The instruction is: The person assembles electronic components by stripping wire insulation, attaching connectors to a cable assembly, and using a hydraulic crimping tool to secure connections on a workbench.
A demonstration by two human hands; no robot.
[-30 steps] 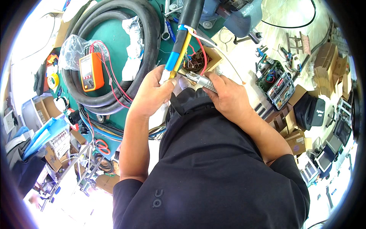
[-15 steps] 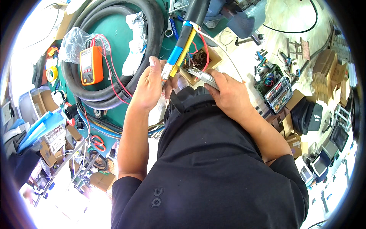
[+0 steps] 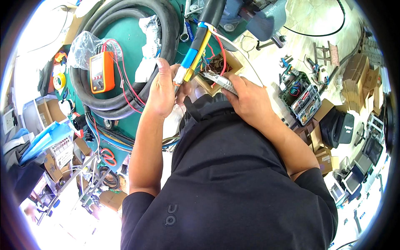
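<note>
left hand [image 3: 163, 89] grip closed round one thick cable's blue and yellow cores [image 3: 192, 56], right hand [image 3: 248, 100] clamped on one pair of pliers [image 3: 220, 80], one orange multimeter [image 3: 101, 71] on green tabletop [image 3: 129, 39]

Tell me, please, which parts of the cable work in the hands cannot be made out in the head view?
- Bared cable ends: hidden behind the left hand.
- Metal tool: its grip is covered by the right hand; its tip is too small to judge.
- Thick black cable: cut off by the top edge.
</note>
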